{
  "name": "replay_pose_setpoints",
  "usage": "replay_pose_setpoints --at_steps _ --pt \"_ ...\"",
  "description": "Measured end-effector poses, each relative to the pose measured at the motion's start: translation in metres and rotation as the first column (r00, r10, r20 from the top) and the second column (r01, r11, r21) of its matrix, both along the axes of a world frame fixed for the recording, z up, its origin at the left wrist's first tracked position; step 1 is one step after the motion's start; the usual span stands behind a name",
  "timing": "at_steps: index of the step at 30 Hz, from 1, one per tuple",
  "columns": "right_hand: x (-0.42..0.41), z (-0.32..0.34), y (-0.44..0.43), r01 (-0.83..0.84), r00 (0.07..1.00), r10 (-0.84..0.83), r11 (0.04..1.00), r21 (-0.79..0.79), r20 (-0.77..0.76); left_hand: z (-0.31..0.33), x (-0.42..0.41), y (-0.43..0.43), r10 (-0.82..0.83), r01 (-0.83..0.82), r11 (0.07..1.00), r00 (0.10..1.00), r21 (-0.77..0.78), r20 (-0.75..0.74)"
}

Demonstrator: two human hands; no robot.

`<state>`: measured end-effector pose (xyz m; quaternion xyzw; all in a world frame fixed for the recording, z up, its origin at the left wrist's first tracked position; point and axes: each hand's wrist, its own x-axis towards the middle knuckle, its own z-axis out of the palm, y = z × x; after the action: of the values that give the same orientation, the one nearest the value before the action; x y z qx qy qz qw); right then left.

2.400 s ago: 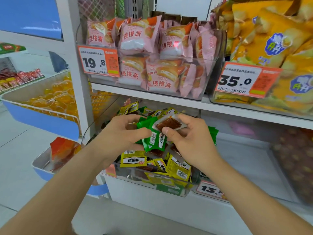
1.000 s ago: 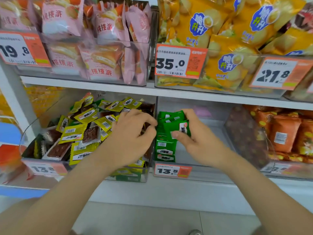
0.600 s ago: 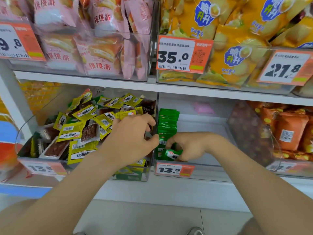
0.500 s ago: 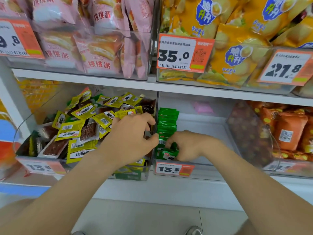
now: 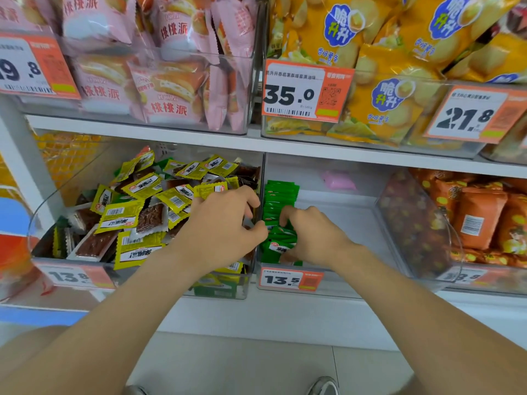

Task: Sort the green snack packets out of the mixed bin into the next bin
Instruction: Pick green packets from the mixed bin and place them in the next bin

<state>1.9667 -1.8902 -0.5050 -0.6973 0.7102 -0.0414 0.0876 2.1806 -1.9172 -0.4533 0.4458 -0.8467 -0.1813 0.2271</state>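
Two bare hands work at the lower shelf (image 5: 256, 309), one at each of two clear bins. The left hand (image 5: 225, 223) sits over the right edge of the mixed bin (image 5: 57, 195) with its fingers curled down against the dividing wall; whether it holds anything I cannot tell. The right hand (image 5: 310, 238) is in the next bin (image 5: 350, 220), fingers and thumb curled round the front of the green snack packets (image 5: 281, 201). These stand on edge in one row along that bin's left wall, packed too tight to count.

The mixed bin holds a heap of yellow-green packets (image 5: 119, 216), several with barcodes showing, among clear-windowed brown ones (image 5: 149, 218); a few green ones lie at the bottom front.

Five price tags read clearly enough:
- 13.8 (image 5: 71, 276) on the mixed bin
- 13.5 (image 5: 289, 279) on the next bin
- 35.0 (image 5: 305, 92) and 21.8 (image 5: 470, 115) above, in front of the yellow bags (image 5: 385, 95)
- a cut-off 9.8 (image 5: 28, 67) by the pink packets (image 5: 171, 81), which are marked 桃桃派

Orange packets (image 5: 479, 218) fill a third bin on the right.
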Motion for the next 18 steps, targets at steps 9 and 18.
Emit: replay_pose_setpoints --at_steps 9,18 --pt "0.004 0.001 0.008 0.077 0.994 -0.051 0.952 0.297 -0.093 0.003 -0.003 -0.001 -0.029 0.029 0.998 1.0 0.056 -0.007" --pt "0.017 0.001 -0.004 0.25 0.966 -0.257 0.881 0.4 -0.039 0.0 -0.002 -0.001 -0.021 0.021 0.999 1.0 0.033 0.002"
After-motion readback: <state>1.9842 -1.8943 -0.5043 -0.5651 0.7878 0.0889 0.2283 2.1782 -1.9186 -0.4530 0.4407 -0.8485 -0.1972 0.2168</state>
